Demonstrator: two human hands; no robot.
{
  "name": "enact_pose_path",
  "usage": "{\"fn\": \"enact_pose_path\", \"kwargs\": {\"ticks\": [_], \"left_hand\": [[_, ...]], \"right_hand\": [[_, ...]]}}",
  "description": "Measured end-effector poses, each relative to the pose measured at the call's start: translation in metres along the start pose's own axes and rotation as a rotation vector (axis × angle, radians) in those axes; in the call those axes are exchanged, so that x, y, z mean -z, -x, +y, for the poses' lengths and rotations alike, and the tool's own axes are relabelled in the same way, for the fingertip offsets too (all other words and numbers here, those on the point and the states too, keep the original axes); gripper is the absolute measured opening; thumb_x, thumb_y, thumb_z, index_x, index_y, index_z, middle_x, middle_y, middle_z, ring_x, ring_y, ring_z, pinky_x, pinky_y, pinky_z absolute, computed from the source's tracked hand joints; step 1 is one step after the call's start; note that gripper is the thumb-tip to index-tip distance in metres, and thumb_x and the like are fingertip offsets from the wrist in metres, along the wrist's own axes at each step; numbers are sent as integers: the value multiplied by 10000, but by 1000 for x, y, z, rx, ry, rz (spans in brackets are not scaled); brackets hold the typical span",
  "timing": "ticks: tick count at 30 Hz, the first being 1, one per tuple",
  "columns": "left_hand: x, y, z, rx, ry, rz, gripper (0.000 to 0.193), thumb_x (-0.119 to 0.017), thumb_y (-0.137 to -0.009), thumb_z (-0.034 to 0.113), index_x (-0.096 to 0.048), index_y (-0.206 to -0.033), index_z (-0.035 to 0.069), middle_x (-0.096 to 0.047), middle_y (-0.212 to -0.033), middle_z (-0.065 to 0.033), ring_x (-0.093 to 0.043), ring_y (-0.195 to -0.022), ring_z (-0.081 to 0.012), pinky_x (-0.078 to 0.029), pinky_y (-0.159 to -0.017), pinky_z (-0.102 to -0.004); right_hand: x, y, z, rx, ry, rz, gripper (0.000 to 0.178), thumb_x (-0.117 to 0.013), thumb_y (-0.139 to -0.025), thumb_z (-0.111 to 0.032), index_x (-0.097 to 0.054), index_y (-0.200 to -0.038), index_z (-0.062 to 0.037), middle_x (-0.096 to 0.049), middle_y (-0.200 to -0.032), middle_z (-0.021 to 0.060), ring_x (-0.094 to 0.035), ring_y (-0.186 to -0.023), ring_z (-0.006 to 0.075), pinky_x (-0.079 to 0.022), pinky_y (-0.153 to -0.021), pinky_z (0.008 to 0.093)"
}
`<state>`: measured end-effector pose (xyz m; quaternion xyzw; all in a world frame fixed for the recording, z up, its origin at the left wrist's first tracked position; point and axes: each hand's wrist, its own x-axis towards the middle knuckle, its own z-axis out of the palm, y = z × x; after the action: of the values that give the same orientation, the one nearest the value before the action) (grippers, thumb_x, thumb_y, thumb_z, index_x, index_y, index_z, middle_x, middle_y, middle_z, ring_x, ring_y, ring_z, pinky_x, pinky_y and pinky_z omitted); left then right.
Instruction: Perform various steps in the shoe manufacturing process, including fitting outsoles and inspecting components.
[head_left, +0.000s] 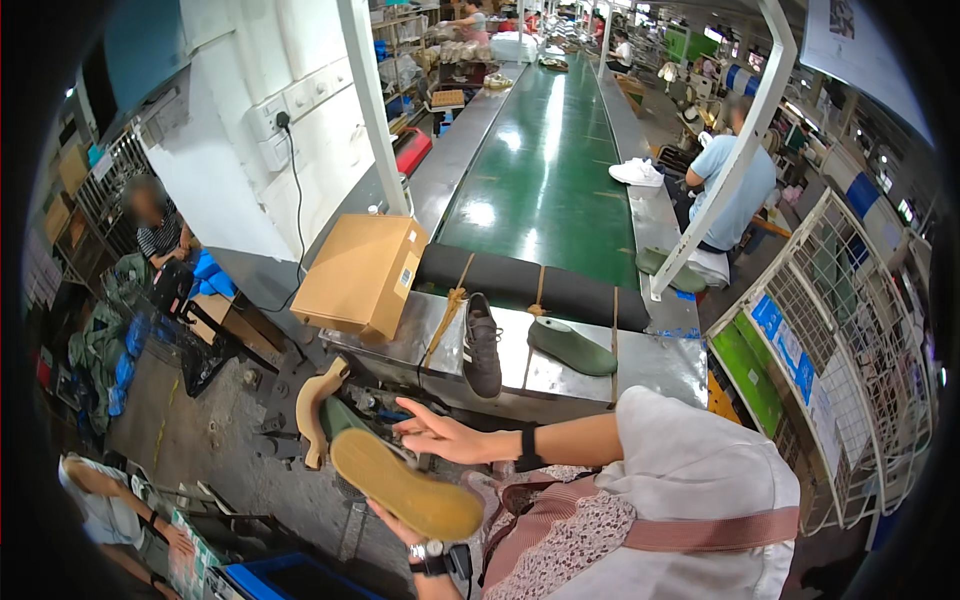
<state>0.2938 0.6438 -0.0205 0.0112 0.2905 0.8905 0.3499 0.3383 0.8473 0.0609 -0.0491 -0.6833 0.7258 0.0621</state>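
Observation:
In my left hand (397,522), with a watch at its wrist, is a shoe (405,485) whose tan gum sole is turned up. The fingers grip it from beneath, partly hidden by the sole. Just above the shoe, my right hand (440,436) has its fingers spread and points left; a black band circles that wrist. A green form, apparently a shoe last (343,420), shows behind the toe, next to a curved tan piece (318,408) on a dark machine. On the metal ledge ahead lie a dark sneaker (482,350) with pale stripes and a green shoe last (572,347).
A cardboard box (358,272) sits on the ledge's left. Beyond runs a green conveyor belt (540,180) with a white shoe (637,173) at its right edge. A white wire rack (840,350) stands right. People work nearby, one at the lower left (125,510).

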Motion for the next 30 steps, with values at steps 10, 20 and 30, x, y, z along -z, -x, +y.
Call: {"fn": "enact_pose_path", "kwargs": {"ticks": [10, 20, 30], "left_hand": [[61, 126, 51, 419, -357, 639, 263, -640, -939, 343, -652, -1068, 115, -623, -713, 2, -586, -573, -172, -483, -469, -293], [-48, 29, -22, 377, -1071, 194, 687, -925, -674, 207, -584, -1207, -60, -679, -1104, -107, -631, -978, -173, -505, -876, -314], [-158, -198, -191, 25, -1344, -64, 897, -899, -694, 286, -447, -1406, -20, -656, -1205, -160, -640, -1068, -238, -494, -952, -346]], "right_hand": [[-65, -92, 36, -429, -590, -222, 1170, -825, -801, -300, 9, -1587, -67, -235, -1578, 164, -283, -1432, 304, -313, -1137, 454], [134, -24, -30, 367, 177, 66, 1184, -850, -666, -200, -111, -1566, 11, -294, -1558, 212, -321, -1438, 296, -261, -1186, 383], [373, 159, 51, -74, 821, 913, 999, -701, -685, -17, -200, -1550, -41, -470, -1213, 215, -534, -1109, 439, -476, -930, 461]]}}
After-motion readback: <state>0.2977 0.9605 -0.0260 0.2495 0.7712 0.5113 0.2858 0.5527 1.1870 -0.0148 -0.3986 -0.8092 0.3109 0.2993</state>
